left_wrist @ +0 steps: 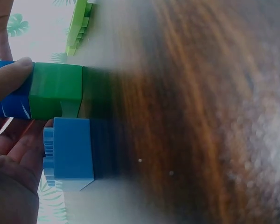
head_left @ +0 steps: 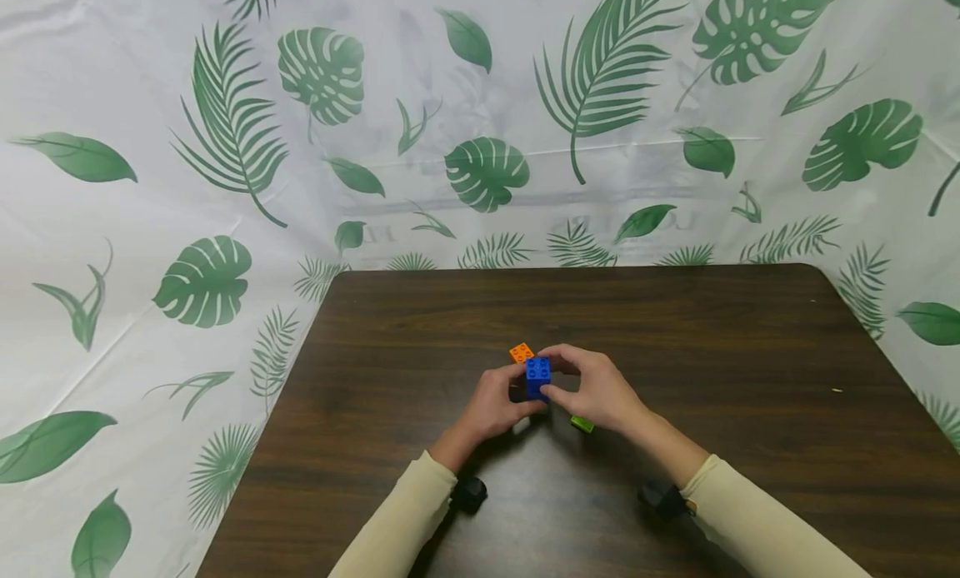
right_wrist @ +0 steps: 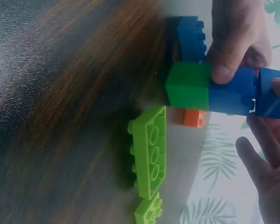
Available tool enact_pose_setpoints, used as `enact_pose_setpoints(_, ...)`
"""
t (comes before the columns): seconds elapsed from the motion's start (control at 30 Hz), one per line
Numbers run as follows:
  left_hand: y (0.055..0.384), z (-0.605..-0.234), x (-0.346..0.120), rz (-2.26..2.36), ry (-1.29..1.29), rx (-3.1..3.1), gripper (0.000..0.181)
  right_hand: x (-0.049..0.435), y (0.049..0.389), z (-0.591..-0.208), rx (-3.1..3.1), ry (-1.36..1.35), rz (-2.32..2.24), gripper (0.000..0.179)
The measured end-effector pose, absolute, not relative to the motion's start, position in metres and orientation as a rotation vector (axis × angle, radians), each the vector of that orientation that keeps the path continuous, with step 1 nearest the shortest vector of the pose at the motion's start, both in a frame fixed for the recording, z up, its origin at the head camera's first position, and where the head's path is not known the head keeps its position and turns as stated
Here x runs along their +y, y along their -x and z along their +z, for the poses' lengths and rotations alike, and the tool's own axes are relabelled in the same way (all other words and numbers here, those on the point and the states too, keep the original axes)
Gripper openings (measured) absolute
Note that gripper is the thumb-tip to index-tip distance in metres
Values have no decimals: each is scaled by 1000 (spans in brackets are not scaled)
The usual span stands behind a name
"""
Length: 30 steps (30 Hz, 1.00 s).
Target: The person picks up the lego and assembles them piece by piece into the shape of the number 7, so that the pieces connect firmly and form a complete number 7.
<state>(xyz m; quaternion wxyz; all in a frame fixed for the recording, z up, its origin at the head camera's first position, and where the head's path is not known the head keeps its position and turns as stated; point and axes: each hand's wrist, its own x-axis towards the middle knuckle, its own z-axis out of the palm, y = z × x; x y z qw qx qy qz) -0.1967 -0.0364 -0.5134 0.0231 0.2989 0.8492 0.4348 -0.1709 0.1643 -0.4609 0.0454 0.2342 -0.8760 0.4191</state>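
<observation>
My left hand (head_left: 489, 405) pinches a blue brick (right_wrist: 231, 91) between thumb and fingers. A green brick (right_wrist: 189, 86) is joined beneath it, close over the table. With thumb and fingertips, my right hand (head_left: 600, 388) grips another blue brick (head_left: 537, 370) at the top of this stack. In the right wrist view a narrow gap shows between the two blue bricks, with studs visible in it. A lighter blue brick (left_wrist: 73, 148) stands on the table beside my left hand, hidden from the head view.
Beyond the hands, an orange brick (head_left: 521, 352) lies on the brown table (head_left: 675, 311). Near my right hand, a long lime brick (right_wrist: 148, 151) rests on its side, a smaller lime brick (right_wrist: 149, 210) beside it. A leaf-patterned sheet (head_left: 405, 62) hangs behind the table.
</observation>
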Motion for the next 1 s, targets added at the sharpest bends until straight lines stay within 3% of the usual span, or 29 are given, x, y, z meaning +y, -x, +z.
enact_pose_setpoints(1.0,197,-514,-38,1370,-962,2598,38,165,172,-462,-2716,-781,1128,40)
